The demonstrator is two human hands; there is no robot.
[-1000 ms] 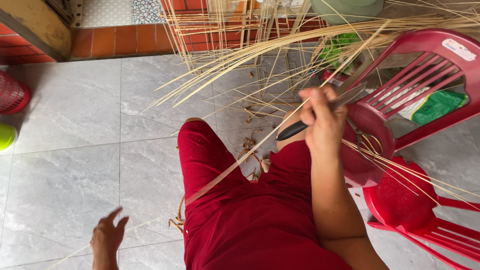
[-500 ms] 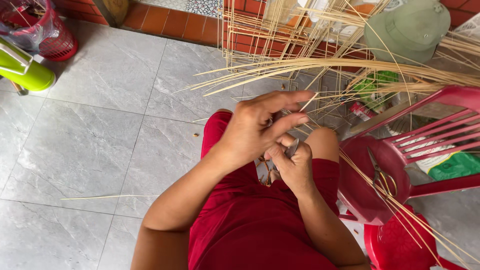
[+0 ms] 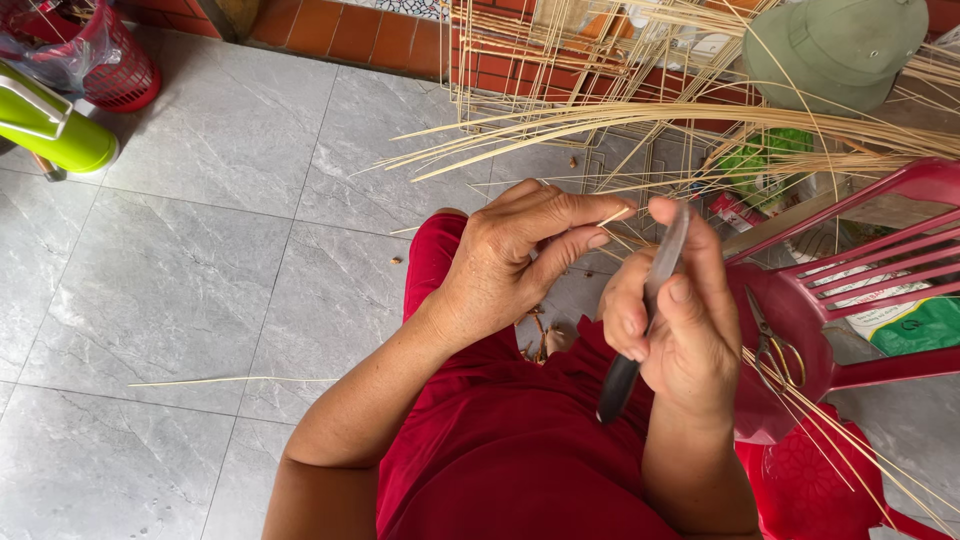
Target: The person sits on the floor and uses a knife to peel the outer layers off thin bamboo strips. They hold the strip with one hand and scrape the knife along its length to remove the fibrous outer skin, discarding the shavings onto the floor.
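My right hand [image 3: 675, 320] grips a knife [image 3: 645, 315] with a dark handle and a grey blade pointing up and away from me. My left hand [image 3: 525, 250] is just left of the blade, thumb and fingers pinched on a thin pale bamboo strip [image 3: 617, 214] beside the blade tip. Both hands hover over my lap, which is covered in red cloth [image 3: 510, 450]. A bundle of long pale bamboo strips [image 3: 640, 120] fans across the floor ahead of my hands.
A red plastic chair [image 3: 850, 290] stands at right with scissors [image 3: 768, 345] on its seat. A green hat [image 3: 835, 45] lies at top right. A lime-green container [image 3: 50, 125] and a red basket [image 3: 115, 65] sit at top left. One loose strip [image 3: 225, 380] lies on the grey tiles.
My left hand rose from beside my leg to meet the right hand. The knife turned upright, its blade now against the strip pinched by my left fingers.
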